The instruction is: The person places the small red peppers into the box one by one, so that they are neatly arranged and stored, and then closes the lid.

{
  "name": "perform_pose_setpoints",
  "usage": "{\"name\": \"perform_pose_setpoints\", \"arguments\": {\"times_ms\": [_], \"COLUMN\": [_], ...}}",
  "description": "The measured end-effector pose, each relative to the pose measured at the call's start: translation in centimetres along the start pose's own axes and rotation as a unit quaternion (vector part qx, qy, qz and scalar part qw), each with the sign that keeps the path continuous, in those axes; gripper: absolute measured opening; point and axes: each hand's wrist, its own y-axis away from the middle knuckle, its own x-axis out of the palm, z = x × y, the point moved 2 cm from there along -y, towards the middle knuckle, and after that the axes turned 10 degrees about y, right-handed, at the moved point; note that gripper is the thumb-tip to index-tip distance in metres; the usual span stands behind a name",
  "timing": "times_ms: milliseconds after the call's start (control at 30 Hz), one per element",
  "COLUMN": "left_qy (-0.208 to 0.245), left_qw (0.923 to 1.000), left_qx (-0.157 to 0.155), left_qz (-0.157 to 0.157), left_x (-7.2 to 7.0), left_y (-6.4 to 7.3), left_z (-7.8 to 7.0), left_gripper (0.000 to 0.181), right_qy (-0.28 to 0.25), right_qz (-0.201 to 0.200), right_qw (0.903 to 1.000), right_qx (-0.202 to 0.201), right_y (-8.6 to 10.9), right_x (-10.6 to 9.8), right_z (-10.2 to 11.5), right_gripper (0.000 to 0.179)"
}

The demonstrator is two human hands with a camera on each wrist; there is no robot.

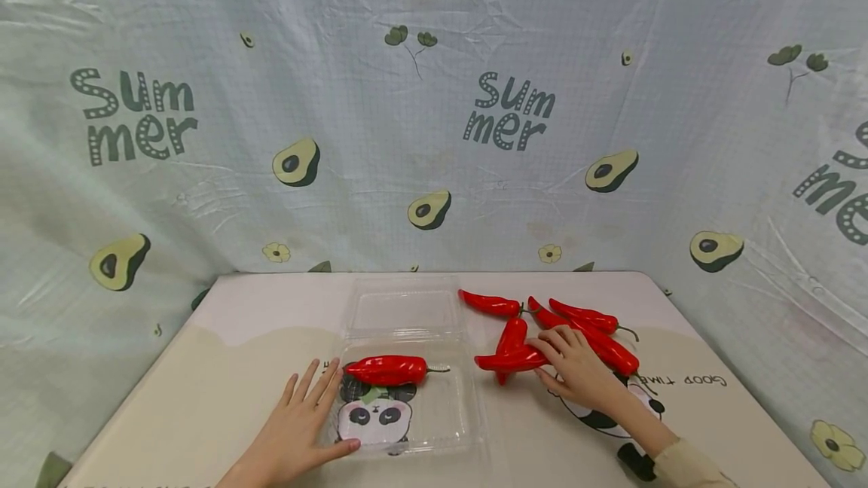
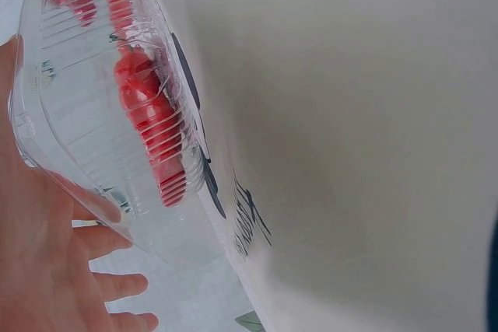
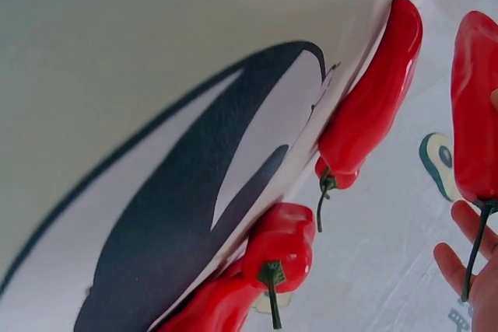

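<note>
Grips the held pepper [image 1: 505, 360] in the right hand [image 1: 582, 367], with fingers clamped around the stem end and the tip pointing to 9 o'clock, at about 2 o'clock from the box [image 1: 441, 416]. Rests the left hand [image 1: 298, 420] along the box's 9 o'clock wall, with fingers straight and spread apart, apparently touching the plastic without gripping it. Likely trouble, by judgement: dragging or rolling the crossing pepper [image 1: 513, 334], overlapped in the head view by the held pepper, through moving off too low. Hard to tell there whether touching or apart. Could also drop the held pepper because of glossy skin and a hold near just 1 end; could catch its long stem on the box's rim; could slide or tilt the box by pressing too hard from 9 o'clock; could bump neighbouring peppers by sweeping the fingers toward 1 o'clock. Among containers, just 1 in sight: the clear box, with its lid [image 1: 407, 312] folded back at 12 o'clock. Contains 1 boxed pepper [image 1: 389, 370], lying toward 11 o'clock inside, with tip to 9 o'clock and stem to 3 o'clock. Outside, on the table [image 1: 203, 398], 4 loose peppers [image 1: 610, 349], crossing pepper included, between 1 and 3 o'clock from the box.
</note>
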Motion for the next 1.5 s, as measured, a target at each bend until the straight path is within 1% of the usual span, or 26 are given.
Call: {"name": "perform_pose_setpoints", "arguments": {"times_ms": [100, 167, 233, 267, 333, 367, 500, 567, 633, 767, 933, 1167, 1333, 1500], "left_qy": [0.0, 0.001, 0.002, 0.002, 0.0, 0.0, -0.002, -0.002, -0.001, 0.001, -0.001, -0.011, -0.005, -0.001], "left_qw": [1.0, 1.0, 1.0, 1.0, 1.0, 1.0, 1.0, 1.0, 1.0, 1.0, 1.0, 0.9995, 0.9996, 0.9997], "left_qx": [0.001, 0.002, 0.003, 0.003, 0.004, 0.004, 0.004, 0.004, 0.005, 0.003, 0.008, 0.025, 0.02, 0.018], "left_qz": [0.001, 0.001, 0.001, 0.001, 0.001, 0.001, 0.001, 0.0, -0.001, -0.001, -0.005, -0.016, -0.02, -0.018], "left_x": [0.0, 0.0, 0.0, 0.0, 0.0, 0.0, -0.1, -0.1, -0.2, -0.2, -0.2, -0.2, -0.1, 0.1], "left_y": [0.0, 0.0, 0.0, 0.0, 0.0, 0.0, -0.1, -0.1, -0.1, -0.1, -0.1, -0.2, -0.2, -0.1], "left_z": [0.0, 0.0, 0.0, 0.0, 0.0, 0.0, 0.0, 0.0, 0.0, -0.1, 0.0, 0.0, -0.1, -0.1], "left_gripper": [0.096, 0.096, 0.096, 0.096, 0.096, 0.096, 0.096, 0.096, 0.096, 0.097, 0.097, 0.097, 0.097, 0.099], "right_qy": [-0.003, -0.003, -0.008, -0.01, -0.015, -0.017, -0.017, -0.016, -0.013, -0.005, -0.011, -0.026, -0.04, -0.047], "right_qz": [-0.015, -0.026, -0.035, -0.039, -0.044, -0.043, -0.042, -0.032, -0.023, 0.0, 0.01, 0.005, -0.007, -0.022], "right_qw": [0.9999, 0.9997, 0.9993, 0.9992, 0.9989, 0.9989, 0.999, 0.9993, 0.9996, 0.9999, 0.9998, 0.9996, 0.9992, 0.9984], "right_qx": [-0.001, 0.001, 0.003, 0.004, 0.004, 0.004, 0.004, 0.006, 0.009, 0.011, 0.008, -0.002, -0.005, -0.021], "right_y": [0.1, 0.1, 0.1, 0.1, 0.1, 0.0, -0.4, -0.6, -0.8, -1.2, -1.6, -2.2, -2.5, -2.7], "right_x": [-0.2, -0.3, -0.4, -0.4, -0.5, -0.5, -0.7, -1.0, -1.3, -1.7, -1.8, -1.7, -1.7, -1.5], "right_z": [-0.3, -0.4, -0.5, -0.6, -0.6, -0.6, -0.2, 0.1, 0.5, 1.2, 2.0, 3.0, 3.5, 4.0], "right_gripper": [0.043, 0.05, 0.053, 0.048, 0.046, 0.042, 0.047, 0.042, 0.042, 0.055, 0.055, 0.053, 0.053, 0.049]}}
